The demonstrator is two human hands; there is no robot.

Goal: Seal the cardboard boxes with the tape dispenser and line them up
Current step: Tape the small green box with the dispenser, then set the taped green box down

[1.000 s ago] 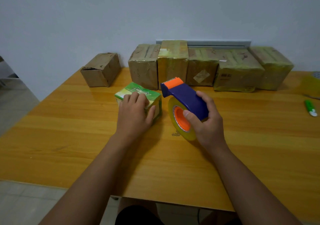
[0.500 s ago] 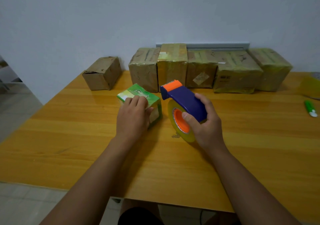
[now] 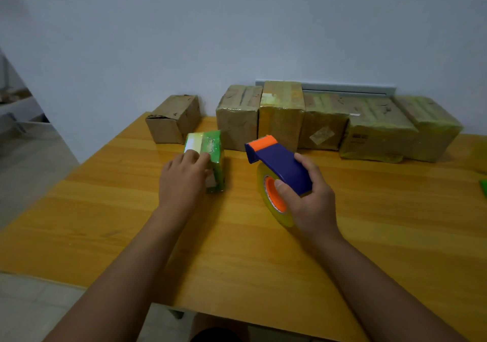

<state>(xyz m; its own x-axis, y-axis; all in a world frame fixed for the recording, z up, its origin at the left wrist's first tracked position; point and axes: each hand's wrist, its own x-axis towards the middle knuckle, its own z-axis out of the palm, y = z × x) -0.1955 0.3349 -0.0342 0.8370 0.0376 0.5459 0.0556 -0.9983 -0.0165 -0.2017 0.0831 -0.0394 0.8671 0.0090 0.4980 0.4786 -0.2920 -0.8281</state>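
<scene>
Sealing the next carton goes best, I judge, if it is steadied flat and the tape is started over an edge. The glossy orange-grained wooden worktop (image 3: 105,223) lies under both hands. Beyond the hands, five tape-wrapped brown cardboard boxes (image 3: 326,123) stand touching in a row, with a bare, creased brown cardboard box (image 3: 174,120) apart beyond the left hand. The right hand (image 3: 308,196) grips the blue plastic tape dispenser with orange blade guard and yellowish roll (image 3: 279,173). The left hand (image 3: 184,181) rests curled fingers on a small shiny green printed carton (image 3: 210,152).
</scene>
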